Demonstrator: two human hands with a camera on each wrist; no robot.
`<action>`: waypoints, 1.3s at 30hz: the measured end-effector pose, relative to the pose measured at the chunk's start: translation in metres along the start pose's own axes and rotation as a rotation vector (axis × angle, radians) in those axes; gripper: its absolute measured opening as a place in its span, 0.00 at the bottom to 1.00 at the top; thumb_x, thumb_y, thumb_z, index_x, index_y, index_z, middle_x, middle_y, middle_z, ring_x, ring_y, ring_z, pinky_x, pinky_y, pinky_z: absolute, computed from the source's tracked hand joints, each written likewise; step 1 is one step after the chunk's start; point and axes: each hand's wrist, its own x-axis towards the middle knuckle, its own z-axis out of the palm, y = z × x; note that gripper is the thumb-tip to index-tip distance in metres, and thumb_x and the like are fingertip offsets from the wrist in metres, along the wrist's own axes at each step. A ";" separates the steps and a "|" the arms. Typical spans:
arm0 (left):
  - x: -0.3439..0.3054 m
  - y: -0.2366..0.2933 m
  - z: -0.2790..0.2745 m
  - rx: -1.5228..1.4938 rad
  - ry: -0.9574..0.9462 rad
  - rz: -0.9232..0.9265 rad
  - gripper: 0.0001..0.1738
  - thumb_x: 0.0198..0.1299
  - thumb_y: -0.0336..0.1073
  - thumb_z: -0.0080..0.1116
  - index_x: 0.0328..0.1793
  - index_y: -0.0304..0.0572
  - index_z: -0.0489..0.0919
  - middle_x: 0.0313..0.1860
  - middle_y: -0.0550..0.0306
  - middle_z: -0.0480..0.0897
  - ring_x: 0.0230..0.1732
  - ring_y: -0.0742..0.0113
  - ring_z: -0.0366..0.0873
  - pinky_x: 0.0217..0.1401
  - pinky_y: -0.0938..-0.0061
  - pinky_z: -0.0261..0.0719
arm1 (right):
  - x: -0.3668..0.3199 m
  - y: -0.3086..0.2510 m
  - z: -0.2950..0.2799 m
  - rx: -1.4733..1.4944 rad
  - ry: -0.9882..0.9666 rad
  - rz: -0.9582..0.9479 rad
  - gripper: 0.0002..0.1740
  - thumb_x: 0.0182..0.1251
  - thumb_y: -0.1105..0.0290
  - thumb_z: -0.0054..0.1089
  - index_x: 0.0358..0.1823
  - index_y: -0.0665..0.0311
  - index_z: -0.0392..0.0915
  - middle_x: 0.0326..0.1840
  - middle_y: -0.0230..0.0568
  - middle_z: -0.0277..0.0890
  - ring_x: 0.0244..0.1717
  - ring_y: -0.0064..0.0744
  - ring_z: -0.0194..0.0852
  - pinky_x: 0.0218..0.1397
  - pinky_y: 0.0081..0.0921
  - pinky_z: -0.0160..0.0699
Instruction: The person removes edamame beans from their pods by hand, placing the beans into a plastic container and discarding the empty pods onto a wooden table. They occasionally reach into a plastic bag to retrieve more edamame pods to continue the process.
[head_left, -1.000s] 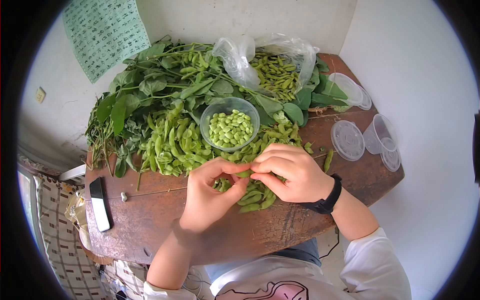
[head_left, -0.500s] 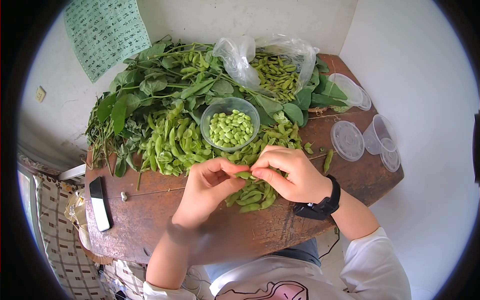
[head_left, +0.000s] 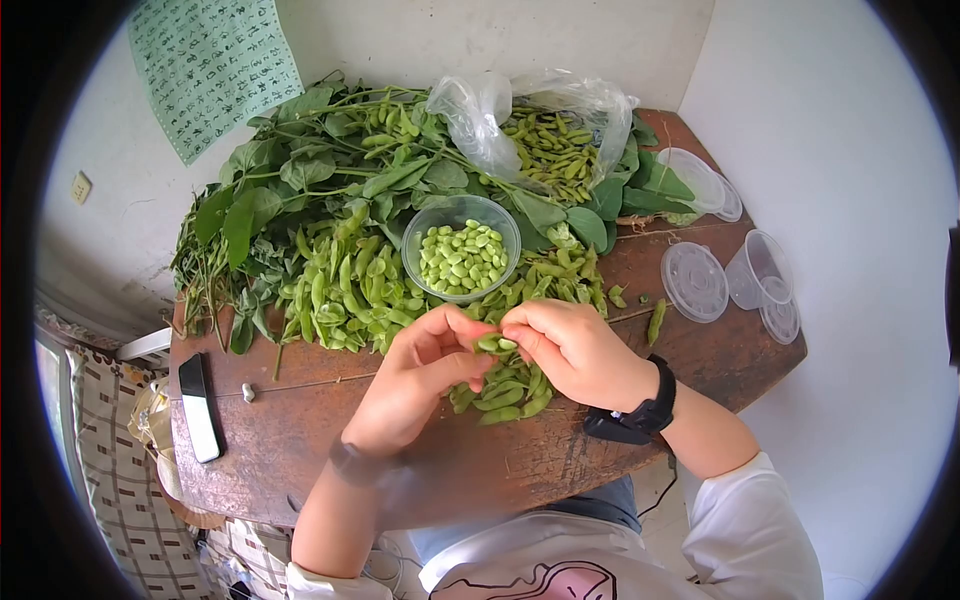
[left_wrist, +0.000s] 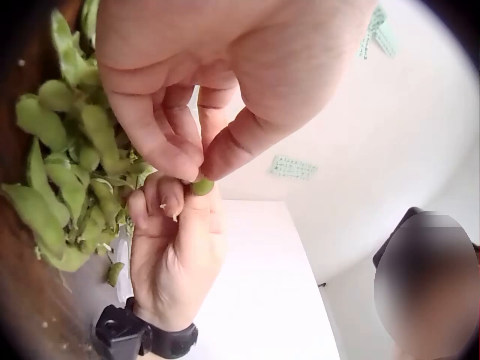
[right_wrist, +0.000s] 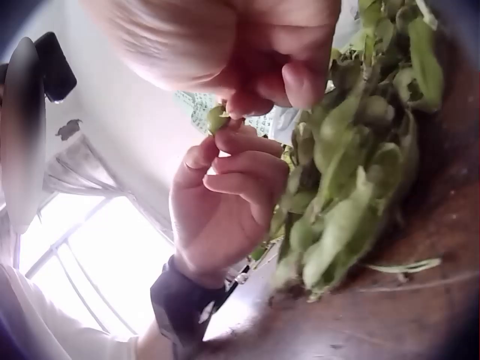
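A green soybean pod (head_left: pixel 488 344) is pinched between the two hands over the front of the table. The left hand (head_left: pixel 418 365) holds its left end between thumb and fingertips. Thumb and index finger of the right hand (head_left: pixel 575 348) pinch its right end, where a pale bean (head_left: pixel 507 344) shows at the split. In the right wrist view the small pod (right_wrist: pixel 217 118) sits between the fingertips of both hands. Just beyond them stands a clear plastic bowl (head_left: pixel 409 238) with shelled beans (head_left: pixel 462 255) in it. Whole pods (head_left: pixel 515 393) lie under the hands.
Opened pods (head_left: pixel 350 280) are heaped left of the bowl, with leafy stalks (head_left: pixel 300 165) behind. A clear bag (head_left: pixel 468 120) of pods stands at the back. Plastic lids (head_left: pixel 695 281) and a cup (head_left: pixel 745 268) are on the right, a phone (head_left: pixel 201 408) on the left.
Both hands stay together over the pods. The pod has been split at its right end, and a pale bean now shows there. The right hand has turned and shifted slightly down.
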 end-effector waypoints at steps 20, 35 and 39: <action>-0.001 0.005 0.013 0.763 0.279 0.410 0.10 0.58 0.25 0.71 0.46 0.35 0.83 0.45 0.59 0.85 0.44 0.73 0.83 0.39 0.79 0.83 | -0.001 -0.004 -0.001 -0.117 0.092 -0.078 0.06 0.67 0.76 0.63 0.42 0.66 0.75 0.32 0.44 0.76 0.32 0.45 0.76 0.37 0.38 0.74; -0.003 0.002 0.015 0.702 0.269 0.297 0.11 0.57 0.30 0.69 0.44 0.33 0.83 0.37 0.58 0.86 0.38 0.74 0.83 0.36 0.79 0.82 | -0.001 -0.004 0.001 -0.319 0.075 -0.345 0.10 0.63 0.78 0.66 0.44 0.66 0.75 0.35 0.42 0.75 0.38 0.42 0.76 0.43 0.35 0.78; -0.003 0.003 0.016 0.629 0.291 0.262 0.09 0.55 0.29 0.67 0.42 0.34 0.83 0.33 0.57 0.85 0.34 0.74 0.83 0.35 0.79 0.82 | 0.000 -0.005 0.002 -0.376 0.087 -0.400 0.12 0.60 0.79 0.67 0.44 0.67 0.77 0.34 0.41 0.76 0.36 0.41 0.76 0.40 0.34 0.78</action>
